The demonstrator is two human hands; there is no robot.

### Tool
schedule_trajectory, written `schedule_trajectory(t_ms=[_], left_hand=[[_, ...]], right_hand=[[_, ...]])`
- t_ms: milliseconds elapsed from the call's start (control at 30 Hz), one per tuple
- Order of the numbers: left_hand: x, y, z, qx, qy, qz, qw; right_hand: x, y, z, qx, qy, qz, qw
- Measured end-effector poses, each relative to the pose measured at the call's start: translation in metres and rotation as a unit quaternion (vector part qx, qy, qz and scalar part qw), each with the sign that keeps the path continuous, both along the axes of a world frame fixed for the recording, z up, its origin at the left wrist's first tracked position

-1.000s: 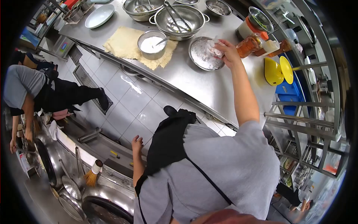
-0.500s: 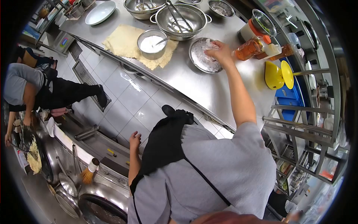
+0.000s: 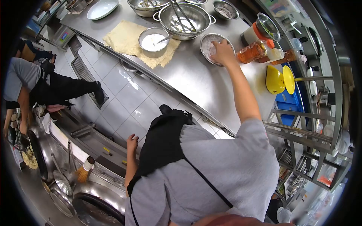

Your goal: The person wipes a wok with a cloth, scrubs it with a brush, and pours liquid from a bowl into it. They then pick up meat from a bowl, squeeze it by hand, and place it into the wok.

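My right hand (image 3: 223, 53) reaches over the right side of a shallow metal bowl (image 3: 206, 60) on the steel counter. Its fingers are bent down inside the bowl, over the whitish, powdery contents (image 3: 208, 47). The fingertips are partly hidden. Low by my side hangs my left hand (image 3: 132, 143), empty, with its fingers loosely apart. Left of the bowl stands a metal pot (image 3: 152, 51) of white powder with a spoon in it, on a pale cloth (image 3: 124, 35). Behind is a two-handled strainer (image 3: 196, 30) with tongs (image 3: 183, 15) lying in it.
Bottles of orange sauce (image 3: 250, 52) and a yellow scale (image 3: 275, 80) stand at the counter's right side. A white plate (image 3: 102, 9) lies at the far left. Across the tiled floor (image 3: 124, 96), a co-worker (image 3: 34, 79) works at a wok beside the stove.
The metal bowl has shifted up and to the right under my right hand. The white clump seen at my fingers no longer shows. My left hand hangs much as before.
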State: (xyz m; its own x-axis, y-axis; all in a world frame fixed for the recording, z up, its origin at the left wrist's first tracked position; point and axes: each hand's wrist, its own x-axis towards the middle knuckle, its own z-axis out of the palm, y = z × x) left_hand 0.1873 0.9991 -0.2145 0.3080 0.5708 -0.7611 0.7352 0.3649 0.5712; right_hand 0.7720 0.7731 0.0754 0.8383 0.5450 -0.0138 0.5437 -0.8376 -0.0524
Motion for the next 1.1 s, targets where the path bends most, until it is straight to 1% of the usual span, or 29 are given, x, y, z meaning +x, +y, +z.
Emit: schedule_trajectory(t_ms=[33, 133, 233, 333, 367, 400, 433, 467, 533, 567, 600, 633, 733, 833, 933, 967, 1000, 1033, 1067, 1100], left_hand=[[0.001, 0.000, 0.000, 0.006, 0.007, -0.010, 1.000], [-0.002, 0.001, -0.011, 0.050, 0.024, -0.044, 0.997], [-0.003, -0.002, -0.015, 0.062, 0.035, -0.041, 0.997], [-0.004, -0.007, -0.011, 0.066, 0.032, -0.034, 0.997], [-0.006, -0.008, -0.008, 0.057, 0.038, -0.034, 0.997], [-0.006, -0.010, -0.003, 0.048, 0.045, -0.035, 0.997], [-0.010, -0.010, -0.004, 0.039, 0.051, -0.037, 0.997], [-0.013, -0.010, -0.006, 0.050, 0.044, -0.042, 0.997], [-0.018, -0.011, -0.011, 0.071, 0.029, -0.055, 0.996], [-0.021, -0.011, -0.014, 0.049, 0.028, -0.035, 0.998], [-0.011, -0.013, 0.009, 0.026, 0.026, -0.016, 0.999], [-0.002, -0.014, 0.026, 0.003, 0.024, 0.004, 1.000], [0.005, -0.010, 0.023, 0.002, -0.007, 0.026, 1.000], [0.021, 0.000, 0.032, 0.021, 0.000, 0.002, 1.000], [0.036, 0.006, 0.043, 0.040, -0.009, -0.018, 0.999], [0.041, 0.006, 0.048, 0.041, -0.017, -0.017, 0.999], [0.044, 0.006, 0.041, 0.060, -0.037, -0.030, 0.997], [0.041, 0.006, 0.035, 0.081, -0.051, -0.031, 0.995], [0.054, 0.000, 0.057, 0.065, -0.046, -0.009, 0.997], [0.058, -0.004, 0.069, 0.082, -0.072, -0.002, 0.994]], right_hand=[[0.009, 0.001, 0.000, -0.018, 0.022, -0.015, 0.999], [0.027, -0.002, -0.013, -0.030, 0.034, 0.017, 0.999], [0.032, -0.008, -0.018, -0.023, 0.017, 0.038, 0.999], [0.031, -0.021, 0.001, 0.107, 0.084, -0.008, 0.991], [0.033, -0.027, 0.003, 0.134, 0.072, -0.025, 0.988], [0.036, -0.035, 0.003, 0.242, 0.165, -0.060, 0.954], [0.039, -0.044, 0.002, 0.344, 0.254, -0.095, 0.899], [0.043, -0.054, 0.000, 0.439, 0.338, -0.128, 0.823], [0.040, -0.066, -0.002, 0.568, 0.426, -0.110, 0.695], [0.034, -0.075, -0.004, 0.627, 0.457, -0.101, 0.622], [0.031, -0.079, -0.002, 0.680, 0.483, -0.091, 0.544], [0.036, -0.084, -0.011, 0.691, 0.530, -0.028, 0.491], [0.024, -0.079, -0.023, 0.749, 0.517, -0.021, 0.414], [0.020, -0.064, -0.018, 0.800, 0.485, -0.105, 0.338], [0.028, -0.057, -0.023, 0.764, 0.541, -0.050, 0.348], [0.032, -0.057, -0.025, 0.753, 0.566, -0.022, 0.335], [0.035, -0.057, -0.026, 0.750, 0.570, -0.012, 0.337], [0.035, -0.058, -0.026, 0.759, 0.546, -0.022, 0.355], [0.040, -0.066, -0.028, 0.746, 0.576, 0.031, 0.332], [0.047, -0.069, -0.030, 0.740, 0.599, -0.007, 0.307]])
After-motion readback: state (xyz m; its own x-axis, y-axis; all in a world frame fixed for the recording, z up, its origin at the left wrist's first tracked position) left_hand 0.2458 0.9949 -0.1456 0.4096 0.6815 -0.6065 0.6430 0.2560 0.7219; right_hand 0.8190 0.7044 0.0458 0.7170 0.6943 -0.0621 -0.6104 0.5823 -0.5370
